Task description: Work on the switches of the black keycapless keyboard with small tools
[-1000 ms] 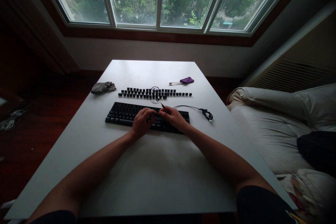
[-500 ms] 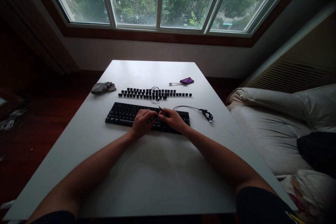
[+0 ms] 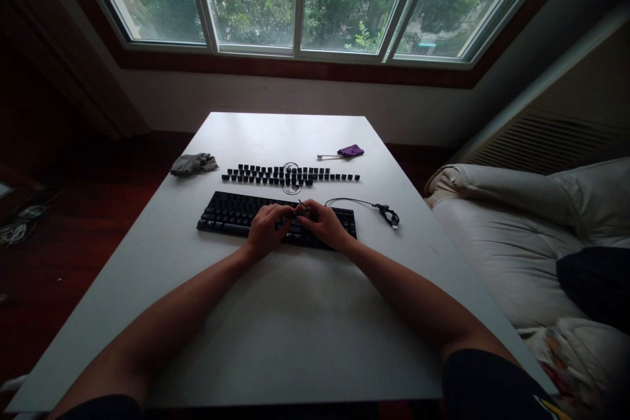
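Observation:
A black keyboard (image 3: 224,213) lies across the white table, many of its keys still seated on the left side. Over its right half my two hands meet, fingertips close together. My left hand (image 3: 268,226) is closed in a pinch; whatever it grips is too small and dark to make out. My right hand (image 3: 322,223) is closed around a thin dark tool (image 3: 302,205), whose tip pokes up past the fingers. Just beyond the keyboard, loose black keycaps (image 3: 268,177) stand in rows.
A grey cloth (image 3: 193,164) sits at the table's left edge. At the far right lie a purple pouch (image 3: 350,151) and a thin white-tipped stick (image 3: 329,157). A bundled USB cable (image 3: 388,215) rests right of the keyboard. A pale sofa (image 3: 497,243) flanks the white table (image 3: 295,328).
My right hand has shifted very slightly upward, and the thin tool in it has tilted more upright. My left hand stays nearly in place.

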